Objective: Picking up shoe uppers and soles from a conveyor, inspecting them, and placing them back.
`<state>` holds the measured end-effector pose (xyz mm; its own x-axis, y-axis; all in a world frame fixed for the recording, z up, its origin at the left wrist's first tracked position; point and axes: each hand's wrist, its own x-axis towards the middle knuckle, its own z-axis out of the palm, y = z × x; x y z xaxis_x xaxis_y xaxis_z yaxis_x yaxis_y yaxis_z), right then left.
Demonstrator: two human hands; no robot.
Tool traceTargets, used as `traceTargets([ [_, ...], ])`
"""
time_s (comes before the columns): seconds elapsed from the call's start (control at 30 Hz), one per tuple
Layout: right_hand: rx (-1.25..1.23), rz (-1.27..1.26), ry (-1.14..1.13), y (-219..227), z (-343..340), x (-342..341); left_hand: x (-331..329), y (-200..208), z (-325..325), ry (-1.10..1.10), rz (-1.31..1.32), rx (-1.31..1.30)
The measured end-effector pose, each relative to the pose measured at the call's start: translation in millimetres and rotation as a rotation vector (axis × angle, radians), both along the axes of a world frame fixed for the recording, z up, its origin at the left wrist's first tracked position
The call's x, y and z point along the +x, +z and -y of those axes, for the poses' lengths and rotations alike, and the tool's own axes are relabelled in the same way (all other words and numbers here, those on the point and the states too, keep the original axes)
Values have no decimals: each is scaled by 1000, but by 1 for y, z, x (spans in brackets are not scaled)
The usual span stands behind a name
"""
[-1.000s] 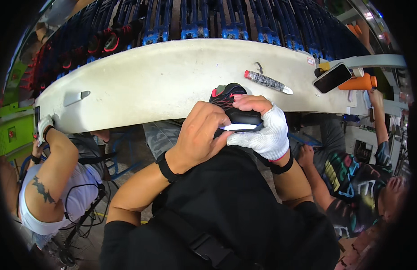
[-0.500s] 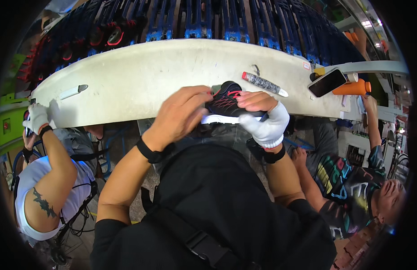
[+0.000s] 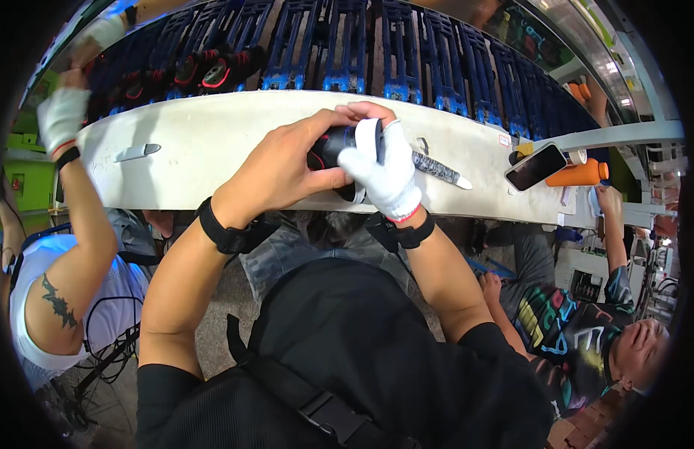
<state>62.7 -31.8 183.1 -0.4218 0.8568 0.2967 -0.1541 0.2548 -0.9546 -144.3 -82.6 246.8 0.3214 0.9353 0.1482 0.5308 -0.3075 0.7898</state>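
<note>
A black sneaker (image 3: 334, 144) with red trim and a white sole (image 3: 368, 139) is held up over the near part of the white table, turned so the sole faces right. My bare left hand (image 3: 283, 161) grips it from the left, fingers over the top and thumb below. Around the sole side, my right hand (image 3: 392, 170) in a white glove with bare fingertips is closed on the shoe. Between them the hands cover much of it. Just right of my glove lies a slim tool (image 3: 439, 170) with a mottled black-and-white handle and a pale tip.
The white table (image 3: 212, 127) curves before me, with a rack of blue slats (image 3: 339, 52) behind, carrying dark shoes (image 3: 226, 69) at left. A pale dark-tipped tool (image 3: 137, 153), a phone (image 3: 536, 166) and an orange bottle (image 3: 577, 173) lie there. Co-workers sit on both sides.
The sneaker has been lifted and turned from lying sideways to showing its sole on the right. Both hands moved left and closed around it. The left co-worker's gloved hand reached up toward the rack.
</note>
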Motion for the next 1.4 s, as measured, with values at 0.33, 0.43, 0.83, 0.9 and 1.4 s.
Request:
traceTargets([
  [0.33, -100, 45, -110, -3, -17, -5, -12, -28, -30, 23, -10, -58],
  [0.43, -116, 74, -84, 0, -19, -8, -6, -22, -38, -3, -118, 4],
  [0.83, -247, -202, -117, -7, -16, -2, 17, -12, -45, -6, -274, 131],
  [0.9, -113, -176, -210, -15, -20, -2, 18, -12, -42, -15, -263, 119],
  [1.4, 194, 119, -378, -8, -23, -7, 12, -17, -50, 40, -257, 48],
])
